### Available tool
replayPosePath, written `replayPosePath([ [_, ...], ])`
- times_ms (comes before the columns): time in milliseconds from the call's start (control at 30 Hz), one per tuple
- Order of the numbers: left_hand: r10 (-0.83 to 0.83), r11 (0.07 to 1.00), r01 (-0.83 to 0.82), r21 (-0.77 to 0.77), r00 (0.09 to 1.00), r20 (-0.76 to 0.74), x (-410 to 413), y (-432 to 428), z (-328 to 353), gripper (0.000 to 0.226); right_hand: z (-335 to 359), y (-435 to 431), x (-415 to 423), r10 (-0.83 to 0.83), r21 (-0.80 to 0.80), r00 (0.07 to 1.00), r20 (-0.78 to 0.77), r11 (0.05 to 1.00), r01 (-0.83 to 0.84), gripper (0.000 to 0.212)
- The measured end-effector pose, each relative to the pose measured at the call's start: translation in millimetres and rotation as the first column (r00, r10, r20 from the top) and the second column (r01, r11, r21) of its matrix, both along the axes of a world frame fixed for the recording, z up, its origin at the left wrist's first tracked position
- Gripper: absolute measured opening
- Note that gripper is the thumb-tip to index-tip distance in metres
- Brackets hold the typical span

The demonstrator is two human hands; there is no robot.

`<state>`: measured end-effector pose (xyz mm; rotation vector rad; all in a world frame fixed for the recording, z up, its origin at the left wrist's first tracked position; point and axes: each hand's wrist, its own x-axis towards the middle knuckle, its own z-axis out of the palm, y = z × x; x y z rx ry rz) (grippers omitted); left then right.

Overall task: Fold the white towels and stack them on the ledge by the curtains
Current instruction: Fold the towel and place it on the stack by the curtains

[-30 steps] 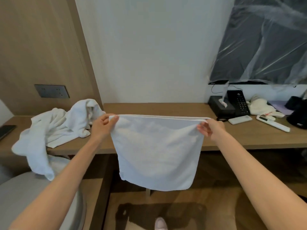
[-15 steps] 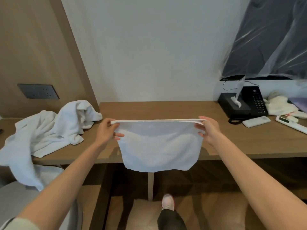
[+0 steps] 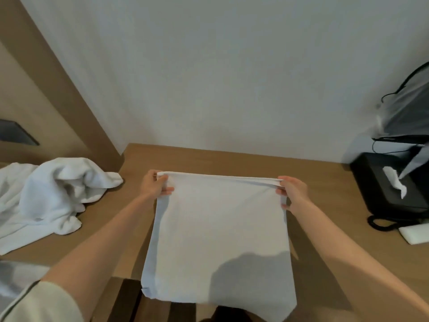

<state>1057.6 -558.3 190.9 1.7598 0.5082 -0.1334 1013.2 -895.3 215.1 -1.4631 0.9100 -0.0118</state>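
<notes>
A folded white towel (image 3: 218,231) stretches flat between my two hands over the wooden desk (image 3: 325,189), its near end hanging past the desk's front edge. My left hand (image 3: 155,187) pinches the far left corner. My right hand (image 3: 292,194) pinches the far right corner. A heap of crumpled white towels (image 3: 46,194) lies on the desk to the left, apart from both hands.
A black tissue box (image 3: 390,182) with a tissue sticking up stands at the right beside a corded phone. A white remote (image 3: 415,232) lies near the right edge. A wooden wall panel with a dark socket plate (image 3: 14,134) rises at the left.
The towel hung down in front of the desk; now it has swung forward and lies spread over the desktop. Both hands moved forward over the desk, keeping their hold on the corners.
</notes>
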Motion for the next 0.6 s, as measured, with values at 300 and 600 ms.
replayPosePath([
  [300, 0.076, 0.996, -0.079, -0.031, 0.993, -0.087, 65, -16, -45, 0.023, -66, -12, 77, -0.113, -0.051, 0.993, -0.037, 0.993, 0.111, 0.021],
  [600, -0.423, 0.810, 0.252, 0.529, 0.876, 0.231, 64, -62, -54, 0.053, -88, 38, 88, 0.545, -0.659, 0.832, -0.102, 0.590, -0.467, 0.051],
])
